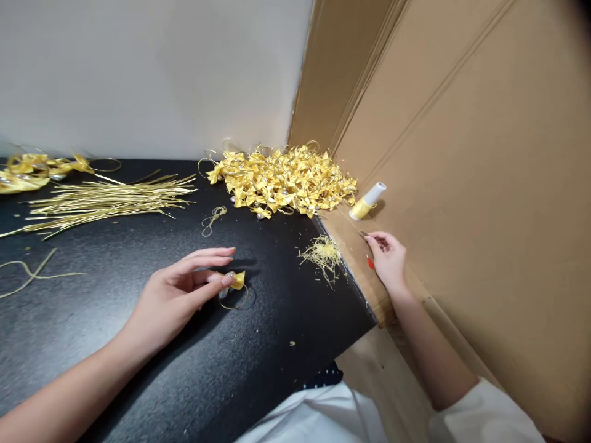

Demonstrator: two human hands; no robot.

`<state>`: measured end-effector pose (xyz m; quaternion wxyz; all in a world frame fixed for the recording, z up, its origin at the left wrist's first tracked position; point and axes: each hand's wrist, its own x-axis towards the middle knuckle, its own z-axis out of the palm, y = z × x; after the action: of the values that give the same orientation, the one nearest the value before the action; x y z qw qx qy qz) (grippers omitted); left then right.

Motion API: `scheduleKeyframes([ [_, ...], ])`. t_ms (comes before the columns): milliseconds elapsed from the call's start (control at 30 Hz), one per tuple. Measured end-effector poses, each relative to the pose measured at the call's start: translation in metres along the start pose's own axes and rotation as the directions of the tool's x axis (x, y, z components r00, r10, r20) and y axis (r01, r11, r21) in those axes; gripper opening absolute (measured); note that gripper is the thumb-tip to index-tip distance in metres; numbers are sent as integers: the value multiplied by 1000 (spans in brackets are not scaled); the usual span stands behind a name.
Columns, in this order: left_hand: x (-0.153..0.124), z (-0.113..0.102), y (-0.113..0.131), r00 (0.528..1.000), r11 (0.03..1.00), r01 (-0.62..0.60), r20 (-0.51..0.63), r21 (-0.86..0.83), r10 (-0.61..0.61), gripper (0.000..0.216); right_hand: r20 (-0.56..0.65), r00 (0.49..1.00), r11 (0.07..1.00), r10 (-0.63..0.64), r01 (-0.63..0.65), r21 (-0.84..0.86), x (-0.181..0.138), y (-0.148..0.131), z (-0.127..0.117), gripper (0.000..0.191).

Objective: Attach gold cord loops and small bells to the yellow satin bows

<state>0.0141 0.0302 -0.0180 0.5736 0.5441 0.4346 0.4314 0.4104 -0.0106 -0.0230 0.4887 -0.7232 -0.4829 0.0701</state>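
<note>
We had a yellow bow (pixel 239 280) with a silver bead pinched between the thumb and fingers of our left grip (pixel 173 295), its thin loop hanging toward us over the black desk (pixel 268 351). Our right grip (pixel 388 253) was closed on a small dark tool (pixel 363 234), too small to name, at the cardboard (pixel 484 203) edge; something red (pixel 370 263) showed beneath. Thread scraps (pixel 324 251) lay between our hands, a heap of bows (pixel 284 181) behind them, just beside a spool (pixel 368 203). Gold strips (pixel 115 200) lay farther left.
</note>
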Motion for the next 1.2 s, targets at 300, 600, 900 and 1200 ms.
scheduleKeyframes([
  [300,0,3,2,1000,1000,-9,3,-10,9,20,40,999,1000,-29,30,-11,0,4,0,23],
  [600,-1,3,4,1000,1000,7,0,-22,-7,22,48,998,998,-46,48,-36,0,11,1,22],
  [900,0,2,0,999,999,-39,-6,-13,39,22,-6,995,992,-101,101,-75,-3,6,-4,26],
  [1200,-3,8,8,998,992,-57,26,-110,60,26,24,823,823,-568,568,8,-29,-107,21,1],
])
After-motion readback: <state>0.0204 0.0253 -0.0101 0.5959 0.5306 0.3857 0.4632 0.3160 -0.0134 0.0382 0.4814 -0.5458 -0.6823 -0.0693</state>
